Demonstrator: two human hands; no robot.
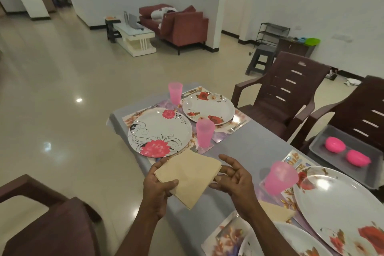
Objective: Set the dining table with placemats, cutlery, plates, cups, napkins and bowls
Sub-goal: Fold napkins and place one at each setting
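Left hand (159, 185) pinches the folded beige napkin (188, 176) between thumb and fingers, held above the near-left table (247, 145) edge, just near of the pink-flower plate (159, 132). Right hand (234, 178) spread, fingers relaxed, fingertips touching the napkin's right corner.

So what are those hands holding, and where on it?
A folded beige napkin. The left hand pinches its near-left edge; the right hand, fingers open, touches its right corner.
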